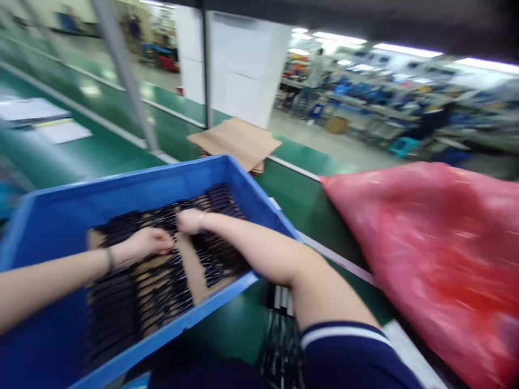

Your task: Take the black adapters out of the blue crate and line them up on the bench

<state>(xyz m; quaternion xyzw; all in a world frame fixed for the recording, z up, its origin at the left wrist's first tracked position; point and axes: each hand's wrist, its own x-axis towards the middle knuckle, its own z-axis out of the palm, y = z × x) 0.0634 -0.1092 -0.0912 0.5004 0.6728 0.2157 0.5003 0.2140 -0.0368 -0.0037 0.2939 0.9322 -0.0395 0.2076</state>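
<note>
Nearest: navy sleeve (352, 356). Left hand (149, 243) and right hand (188, 221) are positioned over black parts (113, 308), fingers curled; grip contents cannot be determined. One blue bin (133, 181) contains the parts, arranged in rows on cardboard (192, 267); blur prevents counting. One red bag (438, 232) lies right.

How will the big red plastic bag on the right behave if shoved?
Likely floppy: the red plastic bag looks wrinkled and has no rigid edges, so it would probably crumple before sliding. Its glossy highlights suggest a fairly slick skin. Weight is unclear; it looks bulky, but any contents are hidden.
</note>
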